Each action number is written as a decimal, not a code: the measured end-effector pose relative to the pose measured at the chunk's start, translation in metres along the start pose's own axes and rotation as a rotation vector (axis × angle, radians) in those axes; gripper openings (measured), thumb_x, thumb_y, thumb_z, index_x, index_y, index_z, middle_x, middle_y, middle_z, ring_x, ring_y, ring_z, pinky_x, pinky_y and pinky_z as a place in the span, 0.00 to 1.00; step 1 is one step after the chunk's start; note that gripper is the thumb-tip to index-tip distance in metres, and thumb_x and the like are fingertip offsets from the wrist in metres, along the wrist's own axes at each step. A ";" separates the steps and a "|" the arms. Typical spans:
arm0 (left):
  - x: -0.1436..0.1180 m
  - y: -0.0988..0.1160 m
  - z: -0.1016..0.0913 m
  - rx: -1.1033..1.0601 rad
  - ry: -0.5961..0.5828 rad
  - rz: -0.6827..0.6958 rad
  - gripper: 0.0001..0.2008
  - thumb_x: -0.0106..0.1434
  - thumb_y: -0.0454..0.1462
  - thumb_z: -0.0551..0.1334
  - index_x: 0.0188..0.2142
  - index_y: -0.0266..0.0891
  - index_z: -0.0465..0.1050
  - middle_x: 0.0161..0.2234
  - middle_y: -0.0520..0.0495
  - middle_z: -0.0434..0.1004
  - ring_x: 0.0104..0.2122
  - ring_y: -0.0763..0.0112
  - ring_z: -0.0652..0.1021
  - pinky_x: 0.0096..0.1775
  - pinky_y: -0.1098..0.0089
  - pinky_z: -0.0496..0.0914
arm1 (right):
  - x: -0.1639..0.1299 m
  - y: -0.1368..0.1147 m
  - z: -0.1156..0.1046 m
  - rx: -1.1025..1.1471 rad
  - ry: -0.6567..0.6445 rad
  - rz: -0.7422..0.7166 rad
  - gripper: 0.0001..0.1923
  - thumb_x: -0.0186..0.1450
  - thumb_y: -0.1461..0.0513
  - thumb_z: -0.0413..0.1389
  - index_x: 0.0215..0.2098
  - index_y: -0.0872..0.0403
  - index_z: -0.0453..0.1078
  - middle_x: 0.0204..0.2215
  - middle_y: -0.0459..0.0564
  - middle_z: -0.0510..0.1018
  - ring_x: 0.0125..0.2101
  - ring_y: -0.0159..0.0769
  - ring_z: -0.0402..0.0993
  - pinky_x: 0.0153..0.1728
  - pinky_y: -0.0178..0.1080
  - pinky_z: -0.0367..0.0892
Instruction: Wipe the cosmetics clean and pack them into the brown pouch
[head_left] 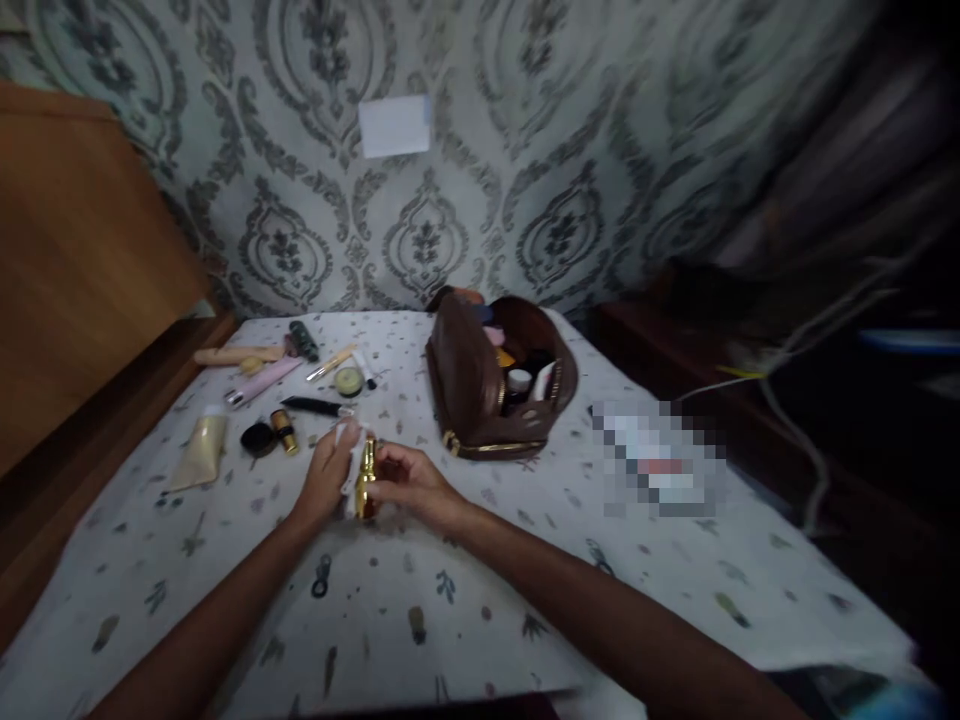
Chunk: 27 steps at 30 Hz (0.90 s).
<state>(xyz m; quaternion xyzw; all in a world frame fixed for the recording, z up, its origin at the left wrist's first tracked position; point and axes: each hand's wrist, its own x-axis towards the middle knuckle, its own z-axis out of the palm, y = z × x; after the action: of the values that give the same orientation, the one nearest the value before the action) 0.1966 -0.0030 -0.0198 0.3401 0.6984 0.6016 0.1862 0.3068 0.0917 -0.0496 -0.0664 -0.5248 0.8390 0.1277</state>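
In my right hand (412,482) is a small shiny gold bottle (367,480), held upright with the fingers closed around its right side. My left hand (331,467) is closed on a white tissue or wipe (351,470), which lies against the left side of the bottle. Just beyond the left hand lies a black tube (315,406) with a clear end. A gold and black lipstick-like tube (284,431) and a round black compact (258,439) rest to the left of it.
An open brown cosmetic bag (469,390) holding several items stands behind and right of my hands. A cream tube (202,450), pink tube (264,381), round jar (349,381) and brushes (331,363) lie at left. A blurred-out object (660,460) and white cable (817,470) are at right.
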 end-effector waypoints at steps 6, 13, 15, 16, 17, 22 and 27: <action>-0.016 0.014 0.013 0.047 -0.011 -0.162 0.23 0.59 0.56 0.58 0.34 0.38 0.74 0.34 0.46 0.78 0.38 0.60 0.77 0.42 0.65 0.72 | -0.015 -0.042 -0.005 -0.080 0.094 -0.204 0.25 0.46 0.54 0.73 0.33 0.53 0.67 0.33 0.42 0.74 0.34 0.30 0.72 0.38 0.34 0.68; -0.015 0.063 0.052 0.284 -0.520 0.213 0.20 0.69 0.44 0.51 0.55 0.39 0.70 0.46 0.42 0.80 0.46 0.60 0.78 0.50 0.61 0.71 | -0.073 -0.137 -0.040 -0.454 0.321 -0.525 0.26 0.58 0.56 0.67 0.51 0.47 0.63 0.41 0.46 0.73 0.40 0.33 0.74 0.39 0.36 0.71; -0.011 0.074 0.072 0.370 -0.601 0.309 0.23 0.70 0.42 0.50 0.62 0.40 0.63 0.48 0.41 0.80 0.48 0.59 0.78 0.50 0.60 0.72 | -0.081 -0.158 -0.055 -0.540 0.409 -0.609 0.26 0.59 0.57 0.67 0.52 0.47 0.63 0.43 0.47 0.73 0.42 0.34 0.74 0.41 0.37 0.72; -0.009 0.078 0.083 0.428 -0.627 0.351 0.25 0.70 0.40 0.49 0.64 0.39 0.58 0.48 0.39 0.80 0.48 0.58 0.79 0.49 0.59 0.73 | -0.083 -0.166 -0.062 -0.570 0.430 -0.632 0.26 0.59 0.57 0.67 0.52 0.47 0.63 0.42 0.47 0.73 0.41 0.34 0.74 0.41 0.37 0.72; -0.006 0.080 0.093 0.510 -0.645 0.381 0.27 0.70 0.39 0.50 0.67 0.38 0.53 0.47 0.38 0.80 0.47 0.57 0.80 0.47 0.59 0.74 | -0.083 -0.172 -0.069 -0.598 0.439 -0.643 0.25 0.59 0.57 0.67 0.51 0.47 0.63 0.40 0.46 0.73 0.40 0.34 0.74 0.41 0.37 0.72; 0.003 0.082 0.122 1.035 -0.719 0.398 0.31 0.66 0.33 0.54 0.67 0.32 0.50 0.48 0.33 0.80 0.42 0.50 0.82 0.42 0.52 0.75 | -0.076 -0.185 -0.094 -0.815 0.402 -0.636 0.21 0.63 0.55 0.63 0.51 0.48 0.63 0.40 0.46 0.73 0.39 0.34 0.74 0.41 0.37 0.72; 0.003 0.081 0.115 1.268 -0.777 0.387 0.34 0.64 0.29 0.55 0.68 0.45 0.50 0.48 0.41 0.79 0.41 0.52 0.83 0.38 0.53 0.78 | -0.071 -0.192 -0.106 -1.301 0.321 -0.556 0.18 0.66 0.60 0.59 0.54 0.50 0.65 0.45 0.50 0.75 0.40 0.37 0.73 0.39 0.38 0.70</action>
<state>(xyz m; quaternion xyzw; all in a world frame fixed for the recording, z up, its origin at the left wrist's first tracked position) 0.2922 0.0844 0.0356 0.6850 0.7222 -0.0546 0.0792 0.4286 0.2429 0.0748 -0.1153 -0.8899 0.2736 0.3463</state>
